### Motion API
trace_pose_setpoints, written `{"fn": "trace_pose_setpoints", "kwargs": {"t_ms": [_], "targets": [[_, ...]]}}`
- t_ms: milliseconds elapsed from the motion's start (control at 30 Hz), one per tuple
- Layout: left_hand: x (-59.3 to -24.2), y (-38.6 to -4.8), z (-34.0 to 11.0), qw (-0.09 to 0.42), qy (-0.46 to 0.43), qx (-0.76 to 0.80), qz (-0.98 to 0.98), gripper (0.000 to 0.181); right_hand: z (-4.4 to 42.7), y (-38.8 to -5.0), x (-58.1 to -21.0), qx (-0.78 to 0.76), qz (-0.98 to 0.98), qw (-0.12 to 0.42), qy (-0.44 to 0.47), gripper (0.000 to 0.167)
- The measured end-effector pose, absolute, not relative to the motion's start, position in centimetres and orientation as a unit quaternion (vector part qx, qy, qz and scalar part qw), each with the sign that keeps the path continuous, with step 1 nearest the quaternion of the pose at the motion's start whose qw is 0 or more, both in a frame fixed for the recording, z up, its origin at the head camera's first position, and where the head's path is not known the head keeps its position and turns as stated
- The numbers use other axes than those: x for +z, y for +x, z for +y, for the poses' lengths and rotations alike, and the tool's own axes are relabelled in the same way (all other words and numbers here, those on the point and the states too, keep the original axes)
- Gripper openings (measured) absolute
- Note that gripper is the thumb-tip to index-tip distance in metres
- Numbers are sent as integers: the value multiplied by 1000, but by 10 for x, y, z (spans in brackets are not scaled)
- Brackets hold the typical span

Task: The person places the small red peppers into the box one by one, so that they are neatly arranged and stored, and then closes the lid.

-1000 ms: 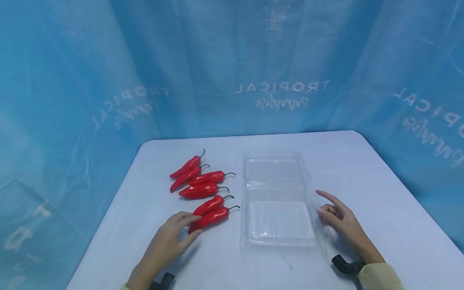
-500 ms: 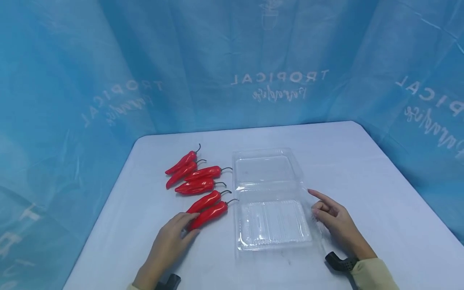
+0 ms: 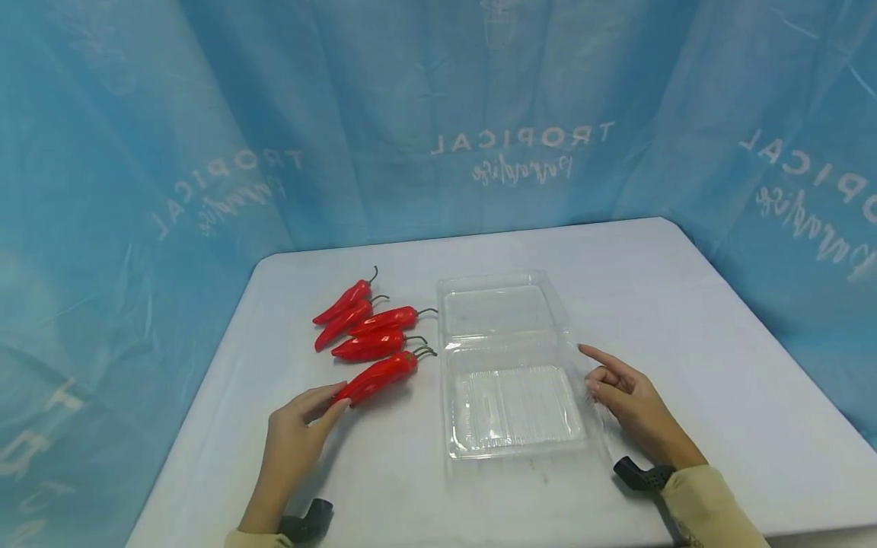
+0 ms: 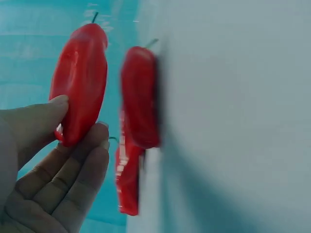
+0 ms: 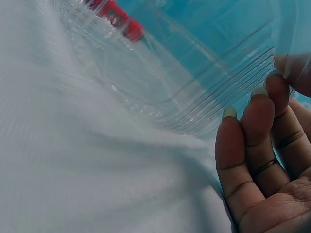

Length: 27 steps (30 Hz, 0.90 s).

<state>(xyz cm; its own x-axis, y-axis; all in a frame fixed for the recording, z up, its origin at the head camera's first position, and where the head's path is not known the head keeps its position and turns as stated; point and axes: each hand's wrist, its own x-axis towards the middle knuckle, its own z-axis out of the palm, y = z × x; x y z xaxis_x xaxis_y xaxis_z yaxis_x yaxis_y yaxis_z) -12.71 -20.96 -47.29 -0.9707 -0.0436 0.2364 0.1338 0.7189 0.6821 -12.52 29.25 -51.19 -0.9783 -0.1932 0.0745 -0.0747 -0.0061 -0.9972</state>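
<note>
1. One of the two bare hands, the left hand (image 3: 294,434), pinches a red pepper (image 3: 377,378) near its pointed end, with the thumb on one side and the fingers on the other.
2. The red pepper is held a little above the white table (image 3: 719,342), and its stem is directed away from the palm.
3. The right hand (image 3: 633,411) grips with thumb and bent fingers the right edge of a clear plastic container (image 3: 517,407), while its index finger is extended forward.
4. The clear plastic container lies opened, one half behind the other, to the right of the red pepper.
5. At least four other red peppers (image 3: 370,346) lie close together on the table, farther from the person.
6. Each wrist carries a black device (image 3: 644,476), beside a pale sleeve (image 3: 709,502).
7. Behind all this hangs a blue curtain (image 3: 411,91) with white lettering, which reads mirrored.
</note>
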Motion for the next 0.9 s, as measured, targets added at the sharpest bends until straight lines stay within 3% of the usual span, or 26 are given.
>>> {"fn": "trace_pose_setpoints", "kwargs": {"t_ms": [133,300,600,733,900], "targets": [[-459,-137,-199,124,-52,-415,-900,36,294,-124,-511,-703,703,40,-98,58],[-443,-151,-151,123,-159,-426,-882,38,293,-123,-513,-713,692,41,-103,58],[-440,-171,-70,144,-329,-253,-898,39,287,-133,-511,-692,715,36,-90,58],[-444,-173,-56,162,-332,-146,-918,39,287,-131,-511,-691,716,46,-89,59],[-444,-174,-47,141,-307,-84,-937,42,291,-129,-512,-698,708,47,-97,59]]}}
